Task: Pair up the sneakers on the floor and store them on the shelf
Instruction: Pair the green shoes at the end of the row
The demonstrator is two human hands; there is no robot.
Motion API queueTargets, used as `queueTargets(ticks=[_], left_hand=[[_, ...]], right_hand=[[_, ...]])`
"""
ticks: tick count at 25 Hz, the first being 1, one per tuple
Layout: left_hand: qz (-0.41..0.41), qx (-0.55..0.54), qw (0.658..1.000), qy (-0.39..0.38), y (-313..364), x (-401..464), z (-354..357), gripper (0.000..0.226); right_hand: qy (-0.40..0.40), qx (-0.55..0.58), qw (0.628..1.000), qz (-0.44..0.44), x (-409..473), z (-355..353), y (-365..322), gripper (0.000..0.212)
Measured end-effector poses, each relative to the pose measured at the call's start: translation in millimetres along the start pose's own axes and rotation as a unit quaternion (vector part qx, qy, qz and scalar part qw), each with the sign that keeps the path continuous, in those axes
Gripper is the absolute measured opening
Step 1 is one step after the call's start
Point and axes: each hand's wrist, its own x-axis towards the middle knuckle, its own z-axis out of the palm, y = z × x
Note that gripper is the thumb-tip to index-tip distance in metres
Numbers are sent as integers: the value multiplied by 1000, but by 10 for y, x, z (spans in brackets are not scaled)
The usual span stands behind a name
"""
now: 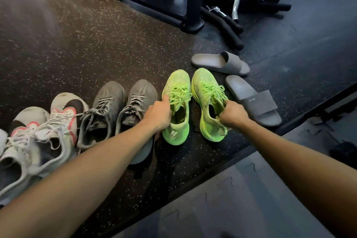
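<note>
Three sneaker pairs stood matched on the floor [116, 48]. The left hand [157, 115] and right hand [232, 115] each gripped a neon-green sneaker [178, 121] collar; shelving remained, no shelf visible.

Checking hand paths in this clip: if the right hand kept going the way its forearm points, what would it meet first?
The right hand already grips the right neon sneaker; further on, probably its laces and toe, then bare floor. Depth is unclear.

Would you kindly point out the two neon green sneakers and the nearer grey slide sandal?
left green sneaker [176, 85], head view, on its toe box.
right green sneaker [202, 79], head view, on its toe box.
nearer grey slide sandal [259, 102], head view, on its strap.
</note>
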Motion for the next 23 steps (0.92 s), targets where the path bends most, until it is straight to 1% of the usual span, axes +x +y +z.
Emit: queueTargets(ticks=[2,5,7,8,9,10,11,12,13,14,15,16,17,18,19,21,23], left_hand=[[-10,-1,1000,-20,24,56,-4,50],[-24,-17,997,-68,42,123,-22,51],[-50,-54,992,-98,47,130,-68,58],[-56,-70,992,-91,59,101,-112,64],[-46,-71,995,-51,78,53,-167,68],[-13,-53,998,23,102,-17,-218,65],[49,-23,992,112,128,-87,-261,54],[122,2,978,167,155,-151,-283,41],[178,18,970,163,178,-219,-289,33],[209,44,971,112,190,-262,-261,35],[218,90,971,42,199,-281,-217,44],[209,147,967,-24,204,-276,-165,51],[195,190,960,-65,211,-259,-111,52],[182,205,958,-81,221,-241,-55,46],[170,191,964,-78,227,-227,-9,39],[155,138,977,-54,238,-208,49,29],[156,100,982,-36,238,-206,49,25]], right_hand=[[-3,17,1000,-2,-45,84,-88,30],[-21,-8,999,-23,-80,148,-174,29],[-41,-16,999,-27,-84,112,-155,30],[-34,-23,999,-31,-112,72,-132,32],[4,-43,998,-43,-151,33,-109,36],[67,-71,993,-66,-195,8,-87,40],[132,-89,982,-106,-247,-5,-75,42],[171,-88,969,-154,-303,-11,-78,43],[172,-83,961,-199,-364,-18,-88,43],[138,-96,959,-229,-417,-21,-99,47],[91,-136,956,-245,-442,-7,-112,51],[55,-194,946,-254,-452,22,-120,54],[33,-245,933,-263,-441,60,-126,55],[21,-271,922,-274,-427,105,-133,55],[13,-272,921,-277,-415,156,-142,53],[18,-229,936,-267,-393,261,-152,39],[30,-182,947,-261,-363,298,-173,22]])
